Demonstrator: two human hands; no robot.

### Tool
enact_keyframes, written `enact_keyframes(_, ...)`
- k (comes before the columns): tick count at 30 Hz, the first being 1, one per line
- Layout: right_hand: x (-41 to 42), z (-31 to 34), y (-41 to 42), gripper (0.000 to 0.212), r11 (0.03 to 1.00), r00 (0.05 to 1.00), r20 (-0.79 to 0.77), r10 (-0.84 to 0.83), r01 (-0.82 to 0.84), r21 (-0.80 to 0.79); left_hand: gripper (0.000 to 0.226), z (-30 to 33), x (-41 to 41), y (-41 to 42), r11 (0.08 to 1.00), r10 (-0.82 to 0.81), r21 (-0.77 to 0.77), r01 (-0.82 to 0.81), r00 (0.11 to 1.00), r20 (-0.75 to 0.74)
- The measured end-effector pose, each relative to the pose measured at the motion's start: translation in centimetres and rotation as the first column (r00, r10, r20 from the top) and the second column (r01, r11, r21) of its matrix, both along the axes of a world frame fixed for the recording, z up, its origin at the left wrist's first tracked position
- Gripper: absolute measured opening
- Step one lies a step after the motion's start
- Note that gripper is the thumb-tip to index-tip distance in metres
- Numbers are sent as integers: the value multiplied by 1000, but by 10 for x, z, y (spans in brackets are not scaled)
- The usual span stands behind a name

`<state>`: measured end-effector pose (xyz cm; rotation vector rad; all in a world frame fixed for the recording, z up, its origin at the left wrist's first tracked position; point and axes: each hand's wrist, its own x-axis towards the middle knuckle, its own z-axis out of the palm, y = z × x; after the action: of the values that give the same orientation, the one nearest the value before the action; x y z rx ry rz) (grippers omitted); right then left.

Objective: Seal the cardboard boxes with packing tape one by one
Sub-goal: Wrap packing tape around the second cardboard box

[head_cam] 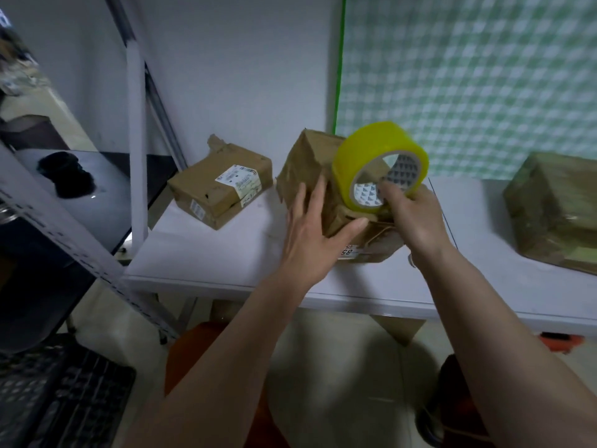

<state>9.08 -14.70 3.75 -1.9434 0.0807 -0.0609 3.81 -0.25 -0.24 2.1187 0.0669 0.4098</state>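
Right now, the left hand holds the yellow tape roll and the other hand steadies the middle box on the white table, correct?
Not quite. The head view shows the right hand holds the yellow tape roll, fingers hooked in its core. The left hand steadies the middle box on the white table.

A white table (206, 260) fills the middle of the frame before a pale wall (245, 66). A green-and-white checked cloth (468, 82) hangs upper right. A grey metal shelf frame (135, 130) crosses the left, with a black crate (64, 402) at lower left.
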Motion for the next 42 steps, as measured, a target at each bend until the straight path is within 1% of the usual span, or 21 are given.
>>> enact_keyframes(1,-1,0,1,58,995,1000,23,-17,20,-102,91,-1,2,-1,998,-15,-52,16,1000,22)
enact_keyframes(2,-2,-2,3,49,979,998,45,-38,47,-198,86,-4,4,0,995,-23,-94,26,999,40)
enact_keyframes(4,-7,-12,6,35,940,997,65,-48,68,-333,81,-16,8,2,996,-10,-93,9,1000,-2)
enact_keyframes(7,-17,-35,10,43,907,999,40,-29,43,-418,89,-42,5,8,996,39,85,-21,977,-209)
enact_keyframes(8,-18,-39,10,44,900,998,59,-15,39,-433,90,-48,3,11,993,52,112,-25,968,-246)
enact_keyframes(10,-13,-37,1,35,898,992,123,-10,63,-434,90,-51,0,17,992,63,120,-32,963,-263)
enact_keyframes(12,-5,-30,-15,24,929,983,168,-76,131,-346,85,-48,0,21,991,41,131,-4,959,-280)
enact_keyframes(14,0,-27,-28,21,951,974,185,-133,178,-252,79,-44,1,21,985,30,174,23,954,-299)
enact_keyframes(17,-2,-32,-27,14,955,971,186,-153,194,-226,81,-38,3,20,960,65,278,28,945,-321)
enact_keyframes(19,0,-39,-23,11,964,976,133,-170,193,-183,89,-33,8,15,911,101,413,25,955,-280)
enact_keyframes(21,2,-43,-21,19,982,984,40,-174,177,-72,101,-28,14,6,861,107,507,26,967,-231)
enact_keyframes(23,2,-47,-20,21,983,984,-16,-179,180,45,112,-27,19,-5,856,87,516,36,973,-212)
enact_keyframes(25,0,-51,-19,10,977,984,-8,-180,179,114,119,-30,19,-11,870,82,493,23,978,-189)
enact_keyframes(27,0,-50,-18,4,977,983,28,-182,178,115,125,-33,19,-11,876,98,483,-4,981,-170)
enact_keyframes(28,2,-50,-18,6,981,982,52,-181,176,84,126,-34,18,-10,874,109,485,-16,980,-164)
enact_keyframes(31,12,-45,-28,13,976,969,162,-188,202,-76,126,-35,17,-8,866,123,499,-24,978,-166)
enact_keyframes(32,17,-43,-36,12,968,957,188,-223,241,-76,125,-35,16,-9,863,116,505,-15,978,-170)
enact_keyframes(35,24,-37,-53,7,953,934,193,-301,299,37,122,-34,18,-10,859,101,511,0,980,-170)
enact_keyframes(37,24,-39,-53,3,944,943,123,-310,291,154,120,-33,18,-8,861,98,508,12,977,-188)
enact_keyframes(39,21,-43,-49,4,910,957,0,-291,277,308,120,-29,17,-8,839,102,543,14,978,-184)
enact_keyframes(42,19,-51,-46,10,882,965,-137,-224,260,392,125,-19,24,-17,776,115,631,-12,986,-123)
